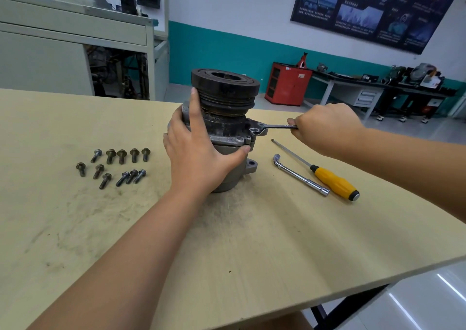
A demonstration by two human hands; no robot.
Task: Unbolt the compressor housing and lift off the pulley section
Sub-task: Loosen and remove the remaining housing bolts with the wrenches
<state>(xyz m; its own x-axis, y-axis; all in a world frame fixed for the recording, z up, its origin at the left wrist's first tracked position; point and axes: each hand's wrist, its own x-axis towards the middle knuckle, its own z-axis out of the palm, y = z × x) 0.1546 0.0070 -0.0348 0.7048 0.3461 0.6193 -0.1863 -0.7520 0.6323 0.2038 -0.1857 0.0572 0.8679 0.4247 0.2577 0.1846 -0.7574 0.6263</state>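
Fingers of the left hand (196, 150) wrapped the compressor (225, 125); those of the right hand (325, 127) gripped the wrench (276, 127). It seemed better to keep its ring flat on the bolt (254, 130), pulling steadily.

Left grip (194, 150) clasps compressor (224, 126), index finger upright, thumb spread; right grip (325, 127) fisted round wrench (274, 127).

Pulley (225, 83) dark matt metal; wrench (273, 127) glossy chrome; table (75, 228) smudged pale wood laminate
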